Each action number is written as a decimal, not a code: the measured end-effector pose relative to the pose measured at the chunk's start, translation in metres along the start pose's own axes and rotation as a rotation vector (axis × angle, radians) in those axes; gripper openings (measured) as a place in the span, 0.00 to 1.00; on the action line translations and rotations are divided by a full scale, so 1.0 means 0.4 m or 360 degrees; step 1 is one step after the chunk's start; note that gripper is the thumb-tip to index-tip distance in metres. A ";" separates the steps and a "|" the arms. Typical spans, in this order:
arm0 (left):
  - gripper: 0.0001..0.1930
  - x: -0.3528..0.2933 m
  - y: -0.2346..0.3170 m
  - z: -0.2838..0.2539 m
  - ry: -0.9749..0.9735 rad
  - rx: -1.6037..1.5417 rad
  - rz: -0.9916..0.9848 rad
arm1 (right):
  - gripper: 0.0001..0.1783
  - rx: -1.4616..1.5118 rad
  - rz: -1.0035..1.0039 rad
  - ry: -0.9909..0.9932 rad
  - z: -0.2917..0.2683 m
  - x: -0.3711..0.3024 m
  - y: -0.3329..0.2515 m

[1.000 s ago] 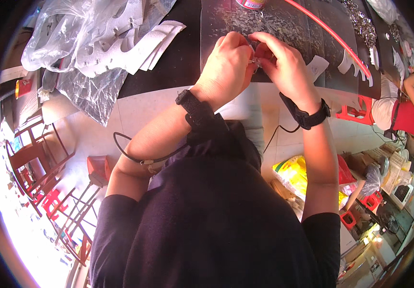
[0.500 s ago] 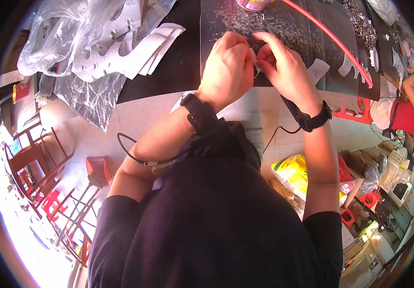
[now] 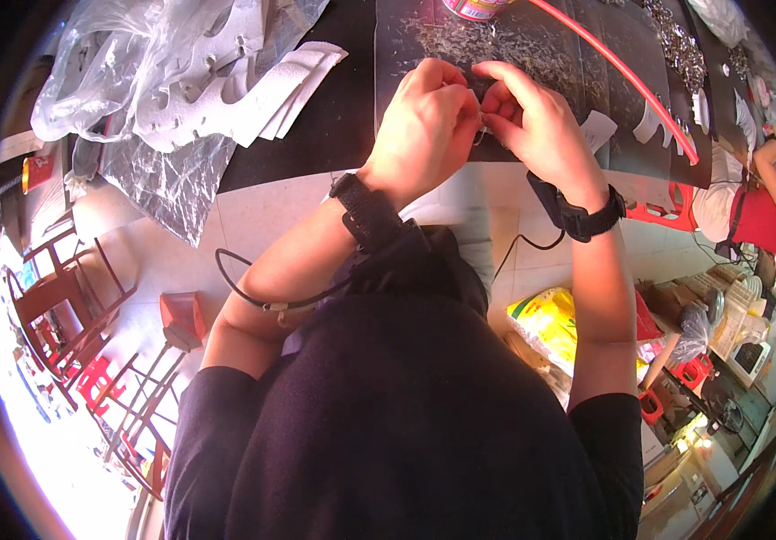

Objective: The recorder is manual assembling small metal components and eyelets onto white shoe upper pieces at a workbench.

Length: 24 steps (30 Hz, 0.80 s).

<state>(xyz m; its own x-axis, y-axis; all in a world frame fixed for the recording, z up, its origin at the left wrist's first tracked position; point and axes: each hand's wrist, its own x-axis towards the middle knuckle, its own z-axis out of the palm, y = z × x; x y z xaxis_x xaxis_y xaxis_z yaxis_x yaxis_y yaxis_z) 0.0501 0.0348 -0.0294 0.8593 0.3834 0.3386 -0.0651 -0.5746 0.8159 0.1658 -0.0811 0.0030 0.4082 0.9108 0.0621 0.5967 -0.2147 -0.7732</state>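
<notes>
Over the near edge of the dark table, my left hand and my right hand meet, fingertips almost touching. Both are closed in a pinch around something tiny and pale with a thin shiny edge, mostly hidden by the fingers. My right forefinger arches above it, with the thumb bent in toward the left fingers. Beyond the hands lies a clear sheet strewn with many small glinting bits. A small white card piece rests beside my right hand.
At left, a clear plastic bag covers grey-white cut-out sheets next to stacked pale strips. A pink can, a red tube and metal chains lie farther back. Another person sits at far right.
My left wrist has shifted slightly left and its fingers have rolled a little, so less of the pale piece shows. My right hand has barely moved. The other person's arm has moved slightly.
</notes>
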 end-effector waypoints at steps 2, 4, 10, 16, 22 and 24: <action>0.06 0.001 0.003 0.001 0.0011 0.0038 0.0005 | 0.24 -0.0033 0.0012 -0.0027 -0.002 0.002 -0.004; 0.06 0.004 0.003 0.001 0.0025 0.0078 0.0007 | 0.24 -0.0014 0.0034 -0.0033 -0.002 0.002 -0.005; 0.04 0.012 -0.003 -0.007 -0.0020 0.0062 -0.0009 | 0.23 0.0035 0.0076 -0.0058 -0.006 0.001 -0.002; 0.02 0.008 -0.006 0.007 0.0057 0.0094 0.0028 | 0.23 -0.0081 0.0053 -0.0019 -0.003 -0.001 -0.001; 0.02 0.005 -0.004 0.009 0.0101 0.0119 0.0065 | 0.24 -0.0108 0.0085 -0.0046 -0.004 0.001 -0.008; 0.03 0.005 -0.006 0.006 0.0073 0.0083 0.0081 | 0.25 -0.0073 0.0100 -0.0068 -0.005 0.001 -0.007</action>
<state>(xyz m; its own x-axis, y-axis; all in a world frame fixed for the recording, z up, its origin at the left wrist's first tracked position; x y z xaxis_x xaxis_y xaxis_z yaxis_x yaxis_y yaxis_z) 0.0532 0.0353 -0.0321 0.8313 0.3847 0.4011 -0.0808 -0.6305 0.7720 0.1654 -0.0809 0.0065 0.4164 0.9091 -0.0134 0.6024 -0.2869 -0.7448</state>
